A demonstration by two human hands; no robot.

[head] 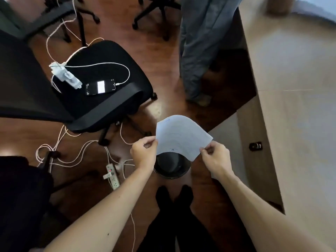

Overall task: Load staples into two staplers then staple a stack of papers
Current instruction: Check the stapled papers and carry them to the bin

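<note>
A white sheet of paper (179,136) with faint blue print is held in the air, bowed upward across its middle. The left hand (144,151) pinches its left corner, the right hand (215,156) its right corner, and its near edge hangs above a black bin (171,167)

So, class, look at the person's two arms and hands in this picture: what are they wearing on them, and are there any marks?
Both forearms are bare, with no sleeves in view. The left hand and right hand wear no gloves, and no rings, watch or bracelet can be seen. One small dark spot shows on the left forearm. Fingers are uncovered.
</note>
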